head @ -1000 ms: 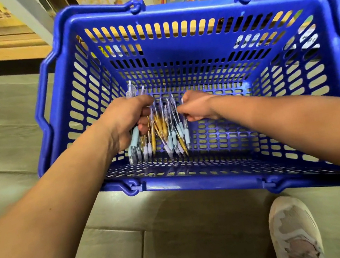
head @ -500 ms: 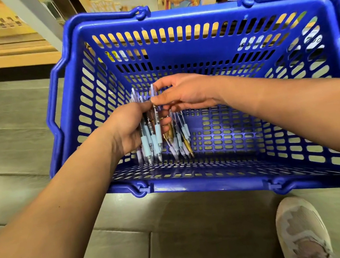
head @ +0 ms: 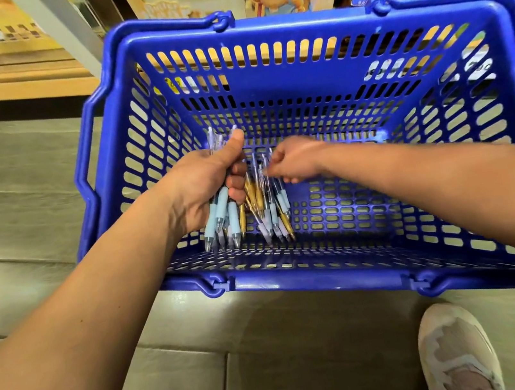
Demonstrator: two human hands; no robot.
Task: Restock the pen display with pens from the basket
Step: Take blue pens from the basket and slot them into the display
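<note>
Gathering step: left hand point(head: 204, 186) clamps a pen bundle point(head: 223, 212) in the basket point(head: 330, 279). Right hand point(head: 294, 162) curls over loose pens point(head: 266, 208) on its floor, its grip too blurred to tell. Next: pinch one cleanly.

Left forearm point(head: 98, 304): bare from the near left edge up to the wrist, long and slim, with one small dark mark on its near side.
Right forearm point(head: 432, 180): bare from the right edge in to the wrist.
Left hand point(head: 203, 183): bare, with a short, plain thumbnail.
Right hand point(head: 294, 162): bare, blurred.
Shoe point(head: 456, 352): near right, a pale low trainer with a rounded toe, off-white with beige and pinkish panels.
</note>
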